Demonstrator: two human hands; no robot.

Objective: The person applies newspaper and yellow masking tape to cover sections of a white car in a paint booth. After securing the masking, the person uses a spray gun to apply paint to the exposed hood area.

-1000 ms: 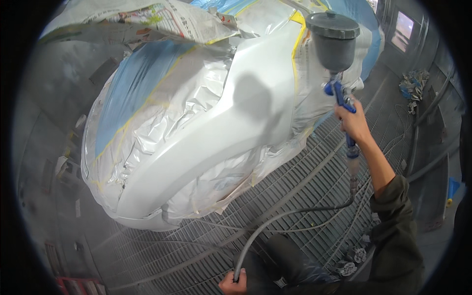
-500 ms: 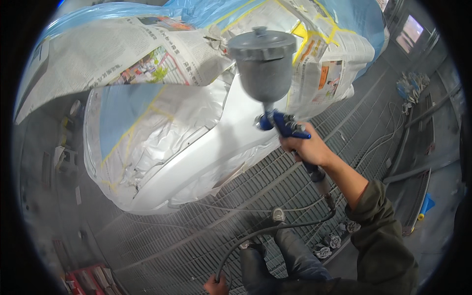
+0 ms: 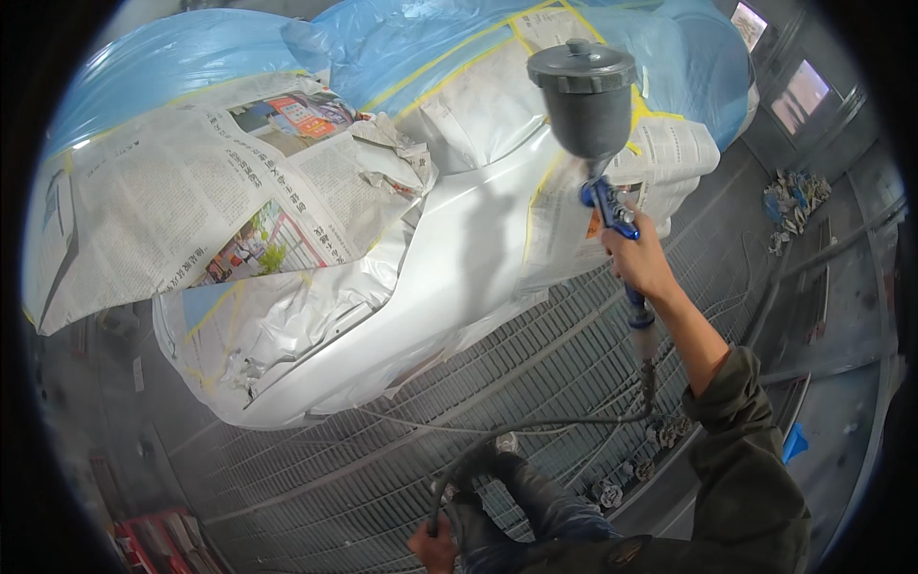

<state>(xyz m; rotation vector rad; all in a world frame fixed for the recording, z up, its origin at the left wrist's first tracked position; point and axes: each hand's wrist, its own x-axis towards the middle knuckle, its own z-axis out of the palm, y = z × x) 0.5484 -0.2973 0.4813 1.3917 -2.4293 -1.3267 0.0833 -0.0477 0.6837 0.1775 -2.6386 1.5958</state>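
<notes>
My right hand (image 3: pixel 639 251) is wrapped round the grip of a blue spray gun (image 3: pixel 604 206) with a grey cup (image 3: pixel 585 105) on top. The gun is held up before a white car fender (image 3: pixel 449 244), apart from it, and a shadow falls on the panel. Low in the view, my left hand (image 3: pixel 435 547) is closed on the dark air hose (image 3: pixel 535 426), which curves up to the base of the grip. Newspaper (image 3: pixel 182 182) and yellow tape cover the parts round the bare panel.
Blue plastic sheeting (image 3: pixel 229 57) drapes the car behind the paper. A slatted metal grating floor (image 3: pixel 535 364) lies below. Crumpled paper (image 3: pixel 794 199) hangs at the right wall, and a red rack (image 3: pixel 163 540) stands at lower left. Hose loops run over the grating.
My right hand has carried the spray gun to the right and slightly up along the panel. My left hand still holds the hose. The view has shifted, showing more blue sheeting.
</notes>
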